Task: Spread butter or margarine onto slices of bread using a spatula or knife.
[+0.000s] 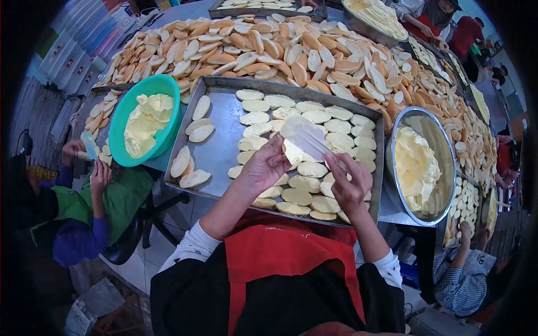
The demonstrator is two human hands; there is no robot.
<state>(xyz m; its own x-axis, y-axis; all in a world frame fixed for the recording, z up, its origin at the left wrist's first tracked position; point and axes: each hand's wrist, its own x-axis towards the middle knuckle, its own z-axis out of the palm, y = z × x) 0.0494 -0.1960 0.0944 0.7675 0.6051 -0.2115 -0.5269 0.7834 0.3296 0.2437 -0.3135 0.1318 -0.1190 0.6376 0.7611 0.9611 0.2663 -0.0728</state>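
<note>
My left hand (269,164) grips a slice of bread (292,156) at its edge, partly hidden behind a pale, translucent plastic scraper (303,133). The scraper's lower end is between the fingers of my right hand (349,178), and its blade lies over the slice. Beneath both hands is a metal baking tray (227,145). Rows of cream-coated oval slices (311,169) cover its middle and right. Several uncoated slices (197,126) lie along its left side. To the right stands a steel bowl (447,168) holding pale yellow cream (416,168).
A large heap of cut bread (252,50) spreads behind the tray. On the left is a green plastic basin (172,90) of cream. A co-worker's hands (100,174) hold a blue scraper nearby. More people work at the right, beside another filled tray (462,206).
</note>
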